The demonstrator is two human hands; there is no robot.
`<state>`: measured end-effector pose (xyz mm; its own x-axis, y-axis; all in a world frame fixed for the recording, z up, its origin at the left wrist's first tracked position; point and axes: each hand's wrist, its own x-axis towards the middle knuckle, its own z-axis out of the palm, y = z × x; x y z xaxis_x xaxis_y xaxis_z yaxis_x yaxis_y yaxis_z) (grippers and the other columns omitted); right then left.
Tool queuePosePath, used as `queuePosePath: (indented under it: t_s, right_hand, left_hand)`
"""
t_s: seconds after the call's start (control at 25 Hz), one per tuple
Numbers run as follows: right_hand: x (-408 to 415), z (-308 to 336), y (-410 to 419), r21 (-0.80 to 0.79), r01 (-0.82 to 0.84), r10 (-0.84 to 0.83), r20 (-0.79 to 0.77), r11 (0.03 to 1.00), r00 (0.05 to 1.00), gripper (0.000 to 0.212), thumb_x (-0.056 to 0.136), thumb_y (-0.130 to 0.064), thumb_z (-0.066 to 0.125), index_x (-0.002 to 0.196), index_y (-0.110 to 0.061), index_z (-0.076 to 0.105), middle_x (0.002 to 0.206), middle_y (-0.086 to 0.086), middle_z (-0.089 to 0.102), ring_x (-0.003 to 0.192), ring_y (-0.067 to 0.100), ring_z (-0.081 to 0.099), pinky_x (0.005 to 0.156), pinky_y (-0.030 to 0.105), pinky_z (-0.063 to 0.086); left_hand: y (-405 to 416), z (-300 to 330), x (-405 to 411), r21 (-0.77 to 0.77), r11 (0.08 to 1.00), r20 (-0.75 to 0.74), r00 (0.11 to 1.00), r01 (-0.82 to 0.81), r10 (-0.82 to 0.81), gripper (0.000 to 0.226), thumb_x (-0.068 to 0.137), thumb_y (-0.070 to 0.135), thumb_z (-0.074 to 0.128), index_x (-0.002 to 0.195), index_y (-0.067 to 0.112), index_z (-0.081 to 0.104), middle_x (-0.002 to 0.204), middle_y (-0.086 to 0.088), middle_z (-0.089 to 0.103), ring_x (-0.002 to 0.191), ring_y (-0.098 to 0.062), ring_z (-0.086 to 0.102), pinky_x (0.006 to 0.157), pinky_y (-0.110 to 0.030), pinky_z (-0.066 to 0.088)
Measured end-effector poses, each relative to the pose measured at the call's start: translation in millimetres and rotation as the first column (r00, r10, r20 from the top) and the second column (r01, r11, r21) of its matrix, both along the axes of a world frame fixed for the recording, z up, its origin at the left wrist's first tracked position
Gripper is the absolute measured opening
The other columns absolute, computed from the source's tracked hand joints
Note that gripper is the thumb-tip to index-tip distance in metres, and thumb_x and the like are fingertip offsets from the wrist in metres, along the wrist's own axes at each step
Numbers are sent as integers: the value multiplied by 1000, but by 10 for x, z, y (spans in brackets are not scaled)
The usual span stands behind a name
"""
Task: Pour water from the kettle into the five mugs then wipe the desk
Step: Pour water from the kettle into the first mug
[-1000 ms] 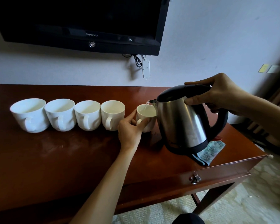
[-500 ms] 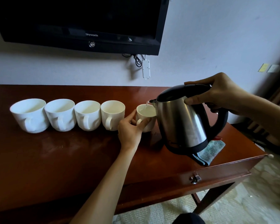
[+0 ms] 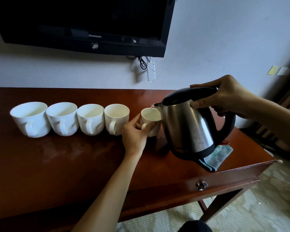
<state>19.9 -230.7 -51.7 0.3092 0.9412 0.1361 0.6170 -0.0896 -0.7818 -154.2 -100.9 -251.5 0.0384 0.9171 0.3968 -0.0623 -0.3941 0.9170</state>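
The steel kettle (image 3: 189, 126) sits right of centre in the frame, tipped to the left, held clear above the desk, and a thin stream of water (image 3: 151, 108) runs from its spout down into the fifth mug (image 3: 151, 122). That mug is the rightmost of the row, just left of the kettle's body, with pale liquid showing inside. The right hand (image 3: 224, 96) comes in from the right edge, fingers wrapped around the black handle (image 3: 228, 124) at its top, thumb pressed along the dark lid (image 3: 187, 95). The left hand (image 3: 135, 134) reaches up from the bottom centre and grips the fifth mug, thumb on its left wall, fingers curled round its handle side, steadying it on the desk.

Moving left across the middle of the frame: four more white mugs in a line, handles facing the camera, each just beside its neighbour — the fourth mug (image 3: 116, 118), the third mug (image 3: 90, 119), the second mug (image 3: 62, 118) and the first mug (image 3: 30, 118) nearest the left edge. Whether they hold water, I can't tell.

Under and behind the kettle, lower right, lies a folded blue-grey cloth (image 3: 216, 158) on the dark red desk (image 3: 57, 164). A drawer handle (image 3: 202, 185) shows on the front edge. Upper left, a black television (image 3: 84, 22) hangs on the wall, a white power strip (image 3: 151, 71) dangling below it.
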Motion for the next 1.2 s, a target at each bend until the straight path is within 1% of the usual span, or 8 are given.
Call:
queuePosePath:
  t_s: [0.16, 0.32, 0.4, 0.48, 0.56, 0.72, 0.8, 1.2]
  right_hand:
    - [-1, 0, 2, -1, -1, 1, 8, 1000, 1000, 49, 64, -15, 92, 111, -25, 78, 45, -3, 37, 40, 16, 28, 43, 24, 28]
    - [-8, 11, 5, 0, -4, 4, 10, 1000, 1000, 49, 61, -19, 93, 108, -24, 80, 54, 7, 39, 43, 17, 29, 44, 25, 28]
    - [-23, 16, 6, -4, -6, 6, 5, 1000, 1000, 49, 59, -19, 92, 106, -25, 80, 52, 5, 39, 43, 17, 28, 44, 25, 28]
    - [-35, 17, 7, -9, -10, 11, 7, 1000, 1000, 48, 60, -19, 92, 106, -26, 79, 49, 1, 38, 42, 16, 29, 44, 25, 28]
    - [-38, 19, 8, -9, -8, 9, 13, 1000, 1000, 48, 61, -18, 92, 107, -26, 79, 48, 0, 39, 42, 16, 29, 45, 25, 28]
    - [-31, 21, 7, -10, -3, 3, 14, 1000, 1000, 46, 65, -15, 92, 108, -24, 79, 47, -2, 38, 41, 15, 28, 44, 24, 27]
    - [-33, 24, 3, -8, -8, 8, 12, 1000, 1000, 47, 65, -15, 91, 109, -24, 79, 46, -2, 37, 41, 15, 28, 43, 23, 27]
    - [-37, 26, -3, -13, -9, 9, 2, 1000, 1000, 51, 64, -16, 91, 113, -22, 77, 44, -4, 36, 39, 14, 27, 41, 21, 28]
  left_hand:
    - [8, -14, 2, -6, 1000, -20, 1000, -15, 15, 73, 67, 57, 86, 127, 18, 71, 51, 9, 46, 53, -6, 42, 66, -54, 51]
    - [17, -24, 8, -23, 1000, -7, 1000, -8, 7, 76, 64, 67, 78, 124, 20, 73, 49, 13, 46, 52, -6, 41, 63, -52, 50]
    - [21, -30, 12, -25, 1000, -6, 1000, -2, 2, 72, 66, 63, 82, 123, 20, 74, 49, 13, 46, 52, -7, 40, 61, -48, 49]
    - [31, -42, 12, -20, 1000, -6, 1000, 0, 0, 66, 71, 53, 87, 125, 18, 73, 48, 14, 44, 51, -6, 38, 59, -42, 44]
    - [36, -48, 13, -23, 1000, -7, 1000, 0, -1, 60, 73, 48, 88, 124, 19, 73, 48, 15, 43, 52, -6, 38, 59, -40, 43]
    - [12, -28, 9, -42, 999, 0, 1000, 2, -2, 70, 65, 65, 80, 119, 20, 75, 48, 14, 44, 52, -7, 38, 61, -52, 48]
    - [8, -24, 11, -43, 999, 5, 1000, 4, -4, 71, 64, 68, 78, 117, 21, 76, 48, 13, 43, 52, -7, 37, 61, -55, 48]
    - [-21, 9, -9, -54, 998, 8, 1000, 6, -6, 77, 62, 70, 77, 122, 23, 73, 49, 13, 43, 55, -8, 39, 61, -56, 47]
